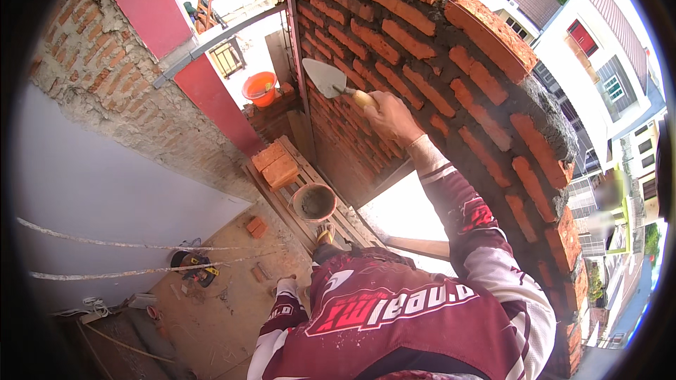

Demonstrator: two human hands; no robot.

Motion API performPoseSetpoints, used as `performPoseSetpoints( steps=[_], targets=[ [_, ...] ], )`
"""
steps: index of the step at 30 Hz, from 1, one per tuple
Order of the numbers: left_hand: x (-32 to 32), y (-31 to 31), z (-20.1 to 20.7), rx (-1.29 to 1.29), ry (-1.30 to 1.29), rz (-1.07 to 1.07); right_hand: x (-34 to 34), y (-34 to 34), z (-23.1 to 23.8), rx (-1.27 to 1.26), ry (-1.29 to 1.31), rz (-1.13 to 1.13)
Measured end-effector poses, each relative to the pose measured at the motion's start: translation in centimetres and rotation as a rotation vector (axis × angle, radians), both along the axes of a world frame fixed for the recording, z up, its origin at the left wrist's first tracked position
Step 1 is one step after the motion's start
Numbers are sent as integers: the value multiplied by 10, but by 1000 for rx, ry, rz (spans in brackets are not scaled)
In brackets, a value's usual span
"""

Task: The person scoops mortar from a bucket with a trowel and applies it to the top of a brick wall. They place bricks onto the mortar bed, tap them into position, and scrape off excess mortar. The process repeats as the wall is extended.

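Trowel [326, 79] partly hidden, grip end inside right hand [391, 117]. Left hand [286, 286], well below right hand, fingers too small to tell. Brick wall [412, 13], beside right hand, cut off by top edge.

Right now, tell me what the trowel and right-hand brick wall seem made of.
Trowel blade: probably metal, smooth and pale grey. Trowel handle: likely wood, from its tan colour. Brick wall: apparently fired clay, rough and reddish, with dull grey mortar joints.
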State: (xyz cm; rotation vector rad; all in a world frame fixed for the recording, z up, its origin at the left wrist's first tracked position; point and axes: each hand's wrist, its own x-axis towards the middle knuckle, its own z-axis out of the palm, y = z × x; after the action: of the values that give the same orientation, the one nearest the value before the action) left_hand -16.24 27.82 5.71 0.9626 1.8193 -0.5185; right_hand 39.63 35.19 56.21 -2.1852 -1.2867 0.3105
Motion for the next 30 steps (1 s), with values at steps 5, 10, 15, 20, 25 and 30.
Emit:
performPoseSetpoints(
  steps=[5, 10, 15, 20, 25, 30],
  targets=[
    [32, 33, 9, 63, -173, 48, 18, 51, 42, 102, 135, -138],
    [71, 80, 26, 98, -160, -78, 25, 99, 67, 375, 33, -143],
    [69, 90, 25, 277, -120, -356, 29, 74, 70, 394, 40, -272],
    [40, 89, 24, 216, 44, -1559, 19, -8, 56, 500, 98, -311],
    [40, 83, 42, 345, -165, -1255, 10, -74, 59, 525, 11, -357],
    [83, 74, 74, 338, -208, -1293, 2, -143, 58, 501, -8, -391]
  ],
)
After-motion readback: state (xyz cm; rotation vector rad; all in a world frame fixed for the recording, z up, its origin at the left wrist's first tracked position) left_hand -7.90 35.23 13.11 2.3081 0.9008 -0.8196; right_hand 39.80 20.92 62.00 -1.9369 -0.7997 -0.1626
